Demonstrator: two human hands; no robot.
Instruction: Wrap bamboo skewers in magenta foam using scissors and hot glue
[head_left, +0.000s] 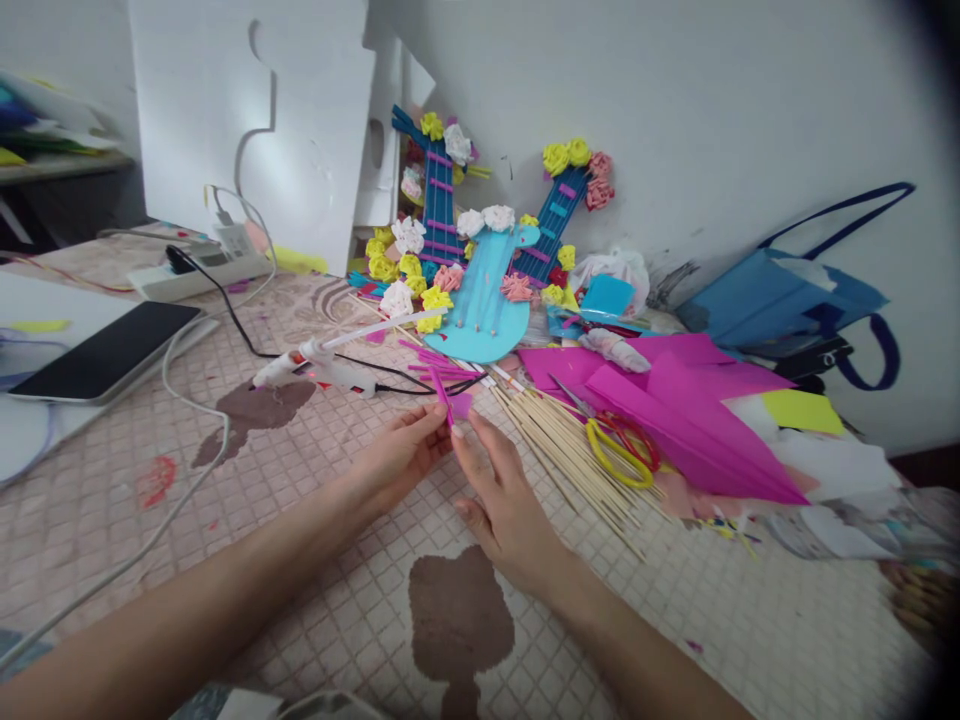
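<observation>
Cable (pixel 334 695) by counter's (pixel 330 590) near edge; clamping stick (pixel 440 390) with left fingers (pixel 421 425), likely for steadiness, touching paper (pixel 462 405) with right fingers (pixel 471 458) apart.

No text, label, brand or number can be read. On the patterned tablecloth (pixel 337 620), a red mark (pixel 157 482) forms no recognisable character. Dark marks (pixel 673 285) on the white wall (pixel 712 100) are likewise illegible. Small red markings on the body of the white glue gun (pixel 345 377) are too small to tell as lettering or symbol. The screen of the smartphone (pixel 109 350) is dark.
</observation>
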